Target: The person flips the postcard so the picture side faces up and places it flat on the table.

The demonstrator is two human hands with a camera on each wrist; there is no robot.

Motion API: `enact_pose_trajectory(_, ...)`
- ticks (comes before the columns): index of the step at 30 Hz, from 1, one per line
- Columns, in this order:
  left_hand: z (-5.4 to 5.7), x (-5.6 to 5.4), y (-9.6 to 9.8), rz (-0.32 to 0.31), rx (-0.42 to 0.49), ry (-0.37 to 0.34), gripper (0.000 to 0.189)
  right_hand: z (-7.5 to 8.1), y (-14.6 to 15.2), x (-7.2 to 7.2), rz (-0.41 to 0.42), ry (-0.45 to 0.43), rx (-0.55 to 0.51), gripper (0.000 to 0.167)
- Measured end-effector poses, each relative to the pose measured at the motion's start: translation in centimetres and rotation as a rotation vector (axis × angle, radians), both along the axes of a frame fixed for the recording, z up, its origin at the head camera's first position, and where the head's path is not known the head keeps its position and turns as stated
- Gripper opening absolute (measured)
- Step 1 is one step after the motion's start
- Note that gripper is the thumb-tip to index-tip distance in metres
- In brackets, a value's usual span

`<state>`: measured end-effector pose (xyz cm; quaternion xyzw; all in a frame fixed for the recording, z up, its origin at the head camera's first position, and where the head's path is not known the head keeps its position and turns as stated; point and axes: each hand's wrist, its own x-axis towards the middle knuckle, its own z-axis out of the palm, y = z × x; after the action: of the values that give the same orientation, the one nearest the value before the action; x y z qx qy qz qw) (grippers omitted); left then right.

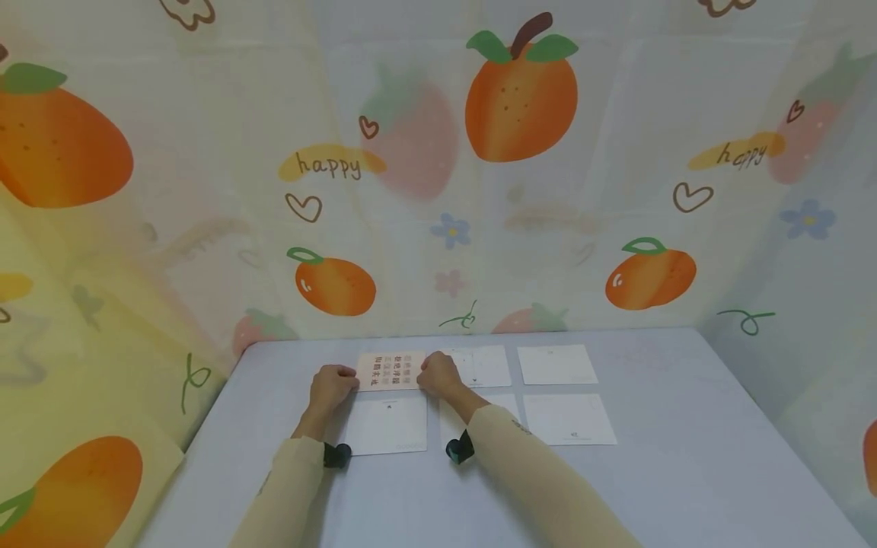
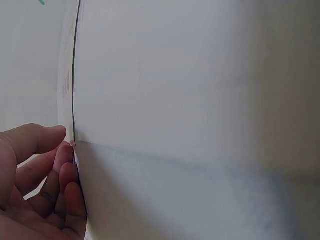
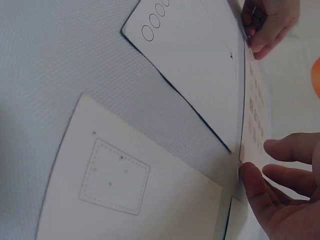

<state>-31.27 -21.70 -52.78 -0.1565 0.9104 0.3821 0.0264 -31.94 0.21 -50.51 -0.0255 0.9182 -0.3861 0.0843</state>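
A pale pink postcard [image 1: 390, 371] printed with columns of characters lies at the back left of the laid-out cards. My left hand [image 1: 332, 387] pinches its left edge between thumb and fingers; the left wrist view shows that card edge-on at the fingertips. At the opposite edge, my right hand [image 1: 440, 374] holds the near corner with curled fingers. In the right wrist view the right hand [image 3: 290, 185] is close, with the left hand [image 3: 272, 25] at the far end. Directly below the pink card is a white postcard [image 1: 387, 426], its blank-lined side up.
More white postcards lie in two rows to the right: one [image 1: 486, 365] beside my right hand, one [image 1: 558, 365] at back right, one [image 1: 570, 418] at front right. Another [image 1: 507, 407] is partly covered by my right forearm. A fruit-printed cloth [image 1: 411, 228] hangs behind the table [image 1: 685, 472].
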Motion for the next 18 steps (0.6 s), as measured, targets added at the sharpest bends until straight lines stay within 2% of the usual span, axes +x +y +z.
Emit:
enact_pose_trajectory(6, -0.1, -0.1, 0.0, 0.0, 0.005, -0.021, 0.028, 0.4, 0.3, 0.2, 0.031, 0.011, 0.001, 0.027)
enact_pose_trajectory(12, 0.3, 0.2, -0.2, -0.015, 0.01, -0.011, 0.031, 1.8, 0.1, -0.1, 0.135, 0.007, 0.015, 0.029)
enact_pose_trajectory(18, 0.8, 0.2, -0.5, -0.008, 0.053, -0.019, 0.033, 3.0, -0.2, -0.2, 0.161, -0.025, 0.031, 0.029)
